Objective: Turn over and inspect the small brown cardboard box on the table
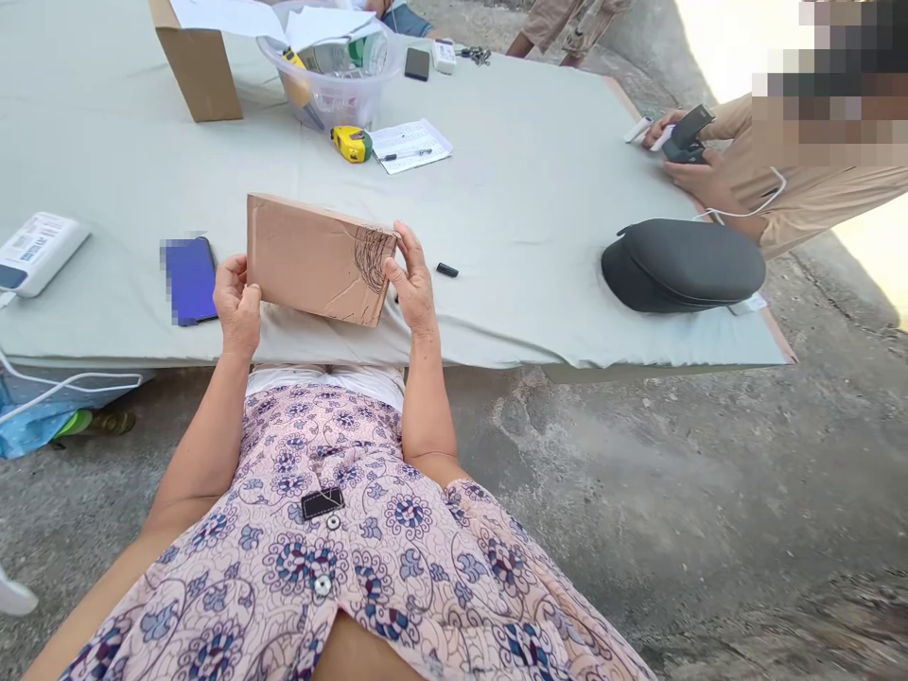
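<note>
A flat brown cardboard box (305,251) is held up in front of me, tilted, above the near edge of the table. Dark scribbled pen lines mark its right end. My left hand (239,301) grips the box at its left end, thumb on the near face. At the opposite end, my right hand (412,279) is closed on the upper right corner. Just right of that hand, a small black pen cap (446,270) lies on the cloth. A phone (191,281) with a blue screen lies beside my left hand.
On the cloth-covered table (525,189) are a plastic basket (333,90), a yellow tape measure (352,144), a paper with a pen (411,147), a standing cardboard piece (202,71), a white device (43,251) and a black case (681,265). At right, another person's hands (685,161) hold a dark device.
</note>
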`<state>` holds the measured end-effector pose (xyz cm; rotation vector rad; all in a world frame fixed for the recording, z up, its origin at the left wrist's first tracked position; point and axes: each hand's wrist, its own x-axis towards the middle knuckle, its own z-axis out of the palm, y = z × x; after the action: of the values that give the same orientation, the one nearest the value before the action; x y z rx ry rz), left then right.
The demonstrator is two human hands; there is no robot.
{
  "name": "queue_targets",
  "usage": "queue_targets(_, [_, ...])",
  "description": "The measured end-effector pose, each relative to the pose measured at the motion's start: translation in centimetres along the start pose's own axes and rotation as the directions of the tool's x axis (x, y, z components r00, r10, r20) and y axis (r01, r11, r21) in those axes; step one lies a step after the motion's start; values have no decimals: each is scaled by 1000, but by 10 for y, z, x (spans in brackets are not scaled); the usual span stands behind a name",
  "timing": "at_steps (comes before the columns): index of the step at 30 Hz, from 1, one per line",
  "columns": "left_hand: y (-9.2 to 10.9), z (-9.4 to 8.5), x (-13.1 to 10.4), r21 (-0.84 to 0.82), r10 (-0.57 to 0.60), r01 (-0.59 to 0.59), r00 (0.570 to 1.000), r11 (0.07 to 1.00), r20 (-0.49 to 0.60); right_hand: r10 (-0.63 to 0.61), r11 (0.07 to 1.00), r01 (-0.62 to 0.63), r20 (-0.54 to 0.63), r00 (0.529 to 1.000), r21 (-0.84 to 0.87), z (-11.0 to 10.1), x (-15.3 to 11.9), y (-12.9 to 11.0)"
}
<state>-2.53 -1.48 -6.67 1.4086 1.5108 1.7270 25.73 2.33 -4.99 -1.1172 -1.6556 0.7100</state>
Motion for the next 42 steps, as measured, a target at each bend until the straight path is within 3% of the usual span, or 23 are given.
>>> queue_targets(5, [5,2,-2,65,-12,12,1000,998,-12,4,999,-6,-36,999,-44,6,1,1])
queue_targets(11, [3,4,-4,73,-39,41,999,996,-19,-8,996,18,127,992,-83,-7,-6,-3])
queue_targets(15, [2,4,-5,74,-45,46,999,996,-21,17,1000,-20,161,987,13,-11,-8,-2])
queue_targets(20, [5,5,-9,62,-60,61,998,996,-16,23,994,-33,99,995,103,-1,-8,0])
queue_targets(26, [10,5,-9,111,-85,89,996,990,-39,84,996,-79,-169,982,36,27,5,-7])
queue_targets(30, [14,3,-8,147,-56,61,998,987,-40,80,997,-79,-156,985,12,33,9,-6])
queue_targets(37, [14,4,-9,234,-47,56,998,971,-43,70,972,-51,-75,995,230,32,4,8])
queue_targets(42, [10,4,-7,238,-38,47,998,970,-40,118,964,-94,-84,989,249,33,9,6])
